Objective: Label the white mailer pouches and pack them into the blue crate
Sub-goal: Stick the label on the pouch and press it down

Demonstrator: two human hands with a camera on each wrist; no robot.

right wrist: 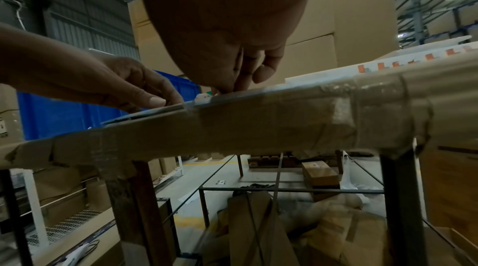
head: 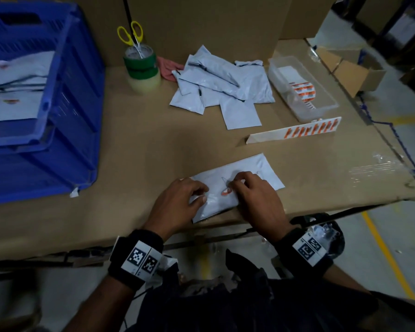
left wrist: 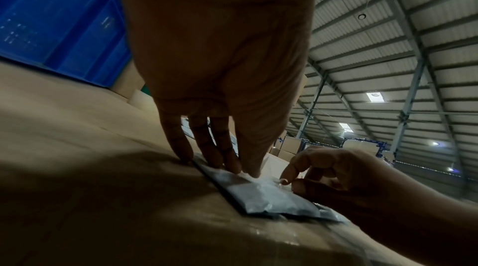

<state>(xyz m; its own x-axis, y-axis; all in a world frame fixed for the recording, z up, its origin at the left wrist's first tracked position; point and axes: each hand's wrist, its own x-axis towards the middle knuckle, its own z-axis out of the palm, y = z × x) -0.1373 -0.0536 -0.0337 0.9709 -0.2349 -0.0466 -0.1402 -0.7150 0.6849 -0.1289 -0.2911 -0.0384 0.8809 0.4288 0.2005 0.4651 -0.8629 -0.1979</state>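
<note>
Both hands work one pouch (head: 237, 185) at the table's (head: 130, 152) near edge — my left hand (head: 177, 202) pins it flat, my right hand (head: 252, 195) pinches an orange sticker (head: 226, 191) onto it. Several labelled pouches (head: 19, 75) sit in the crate (head: 65, 111); a pile (head: 223, 85) waits unlabelled, I'd judge — roughly midway.

Landmark: the blue crate (head: 65, 97), standing on the left part of the counter (head: 134, 144).
Beside the crate: a bare strip of counter runs from its right wall to the pile of pouches (head: 223, 85); a hand could pass there.
Behind that strip: tape rolls (head: 141, 68) with scissors (head: 131, 34) standing in them, and a pink cloth (head: 168, 68) just beside; cardboard boxes (head: 201, 25) wall off the back.
Far side from the crate: a clear tray (head: 302, 89) and a label strip (head: 295, 133) block the right edge.
In front of the crate: bare counter up to the near edge, then a pouch (head: 237, 185) under both hands.
Above the crate: open top, pouches stacked inside, room over them.
</note>
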